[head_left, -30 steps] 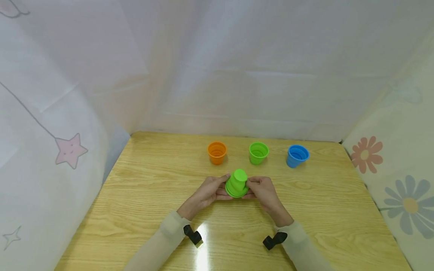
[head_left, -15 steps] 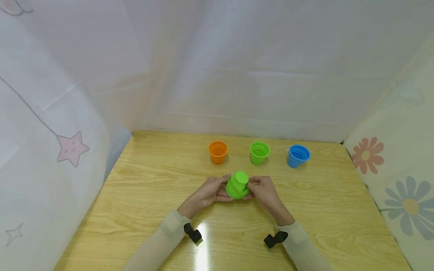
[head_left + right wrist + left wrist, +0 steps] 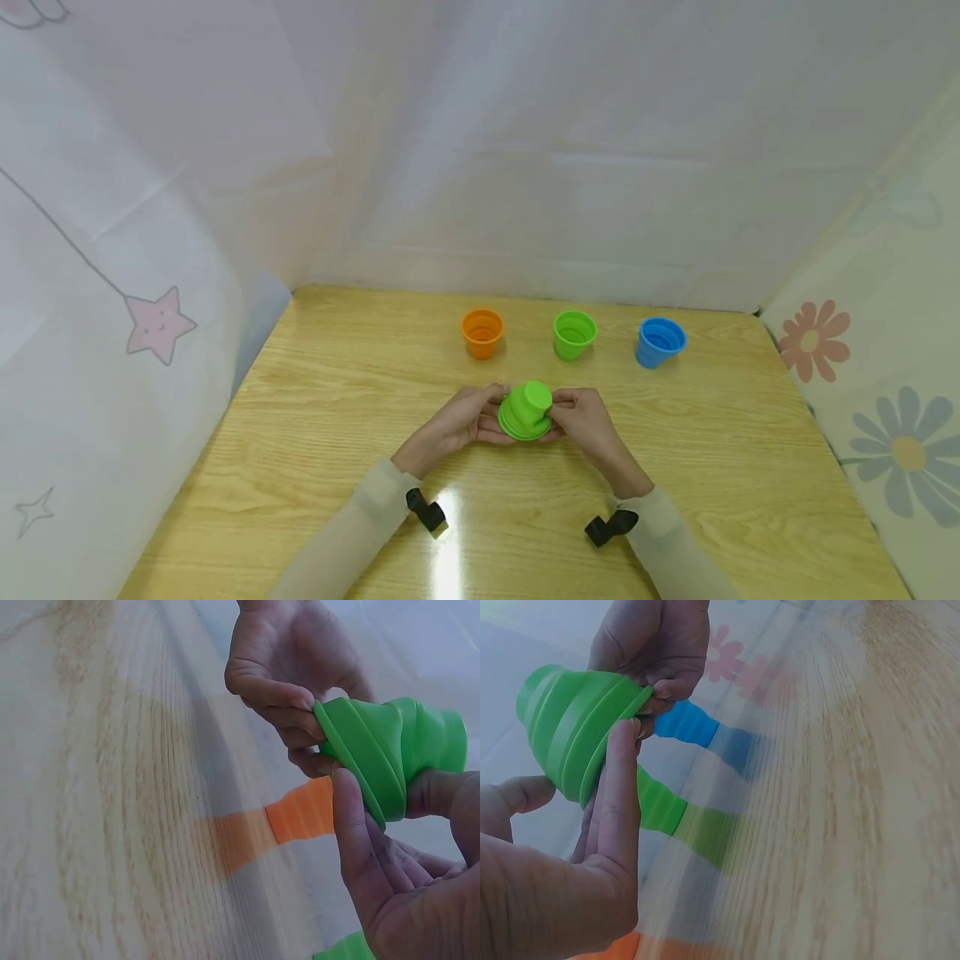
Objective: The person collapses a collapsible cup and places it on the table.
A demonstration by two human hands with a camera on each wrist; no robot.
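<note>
Pinching upside-down green cup [image 3: 521, 410] in half-curled left hand [image 3: 454, 422] and half-curled right hand [image 3: 589, 423] | probably light, soft, bendy | best held gently by rim [image 3: 350, 755]

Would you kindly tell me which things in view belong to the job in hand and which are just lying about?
In the job:
held green cup
left hand
right hand

Apparently just standing by, untouched on the table:
orange cup
upright green cup
blue cup
</note>
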